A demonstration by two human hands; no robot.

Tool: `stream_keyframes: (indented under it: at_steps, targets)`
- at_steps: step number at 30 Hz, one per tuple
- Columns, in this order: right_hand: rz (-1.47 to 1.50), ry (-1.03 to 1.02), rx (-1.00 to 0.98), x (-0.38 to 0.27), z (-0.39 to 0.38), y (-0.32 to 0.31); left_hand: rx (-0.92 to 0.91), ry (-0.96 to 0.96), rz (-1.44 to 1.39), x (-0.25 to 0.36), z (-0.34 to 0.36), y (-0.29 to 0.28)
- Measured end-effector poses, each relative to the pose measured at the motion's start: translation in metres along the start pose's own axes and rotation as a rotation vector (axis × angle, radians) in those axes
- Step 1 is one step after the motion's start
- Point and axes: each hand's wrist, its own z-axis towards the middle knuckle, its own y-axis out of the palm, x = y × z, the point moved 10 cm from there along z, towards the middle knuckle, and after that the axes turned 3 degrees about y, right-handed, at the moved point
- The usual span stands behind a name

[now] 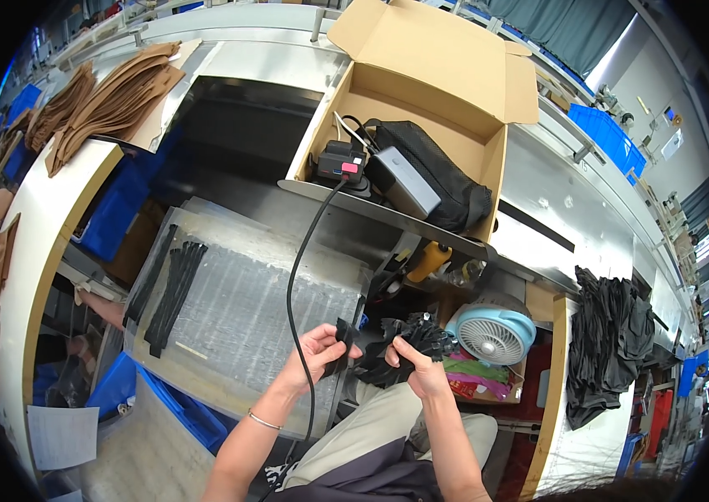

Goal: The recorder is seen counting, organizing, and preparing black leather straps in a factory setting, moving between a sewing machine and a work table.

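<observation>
Hands meet above the lap at a cluttered desk point(229, 284): the left hand point(317, 351) closes its grip on a short flat black strap piece point(339, 339), held upright. The right hand point(417, 368), just beside it, pinches a crumpled bundle of black fabric straps point(409, 339) that fans up and to the right toward a small pale-blue round fan point(492, 333). More long black strips point(172, 289) lie well apart on the ribbed clear plastic sheet point(262, 301).

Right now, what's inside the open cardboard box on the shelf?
Inside the open brown cardboard box lie a black mesh pouch, a grey rectangular power brick and a small black device with a black cable. Whatever sits beneath them is covered.
</observation>
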Motion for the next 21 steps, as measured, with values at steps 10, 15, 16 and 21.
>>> stream_keyframes:
  at_steps: [10, 15, 16, 21]
  targets:
    - [-0.047, -0.038, 0.111, 0.001, -0.007, 0.007, -0.021, 0.015, 0.132, -0.014, 0.003, 0.023]
    - [-0.147, -0.125, 0.254, -0.014, -0.007, 0.005, -0.007, 0.17, 0.402, -0.001, -0.004, 0.021]
    - [-0.147, -0.125, 0.255, -0.017, -0.007, 0.004, -0.008, 0.17, 0.402, 0.002, -0.003, 0.018]
    - [-0.193, -0.066, 0.169, -0.021, -0.006, 0.006, -0.165, 0.217, 0.268, 0.016, -0.007, 0.002]
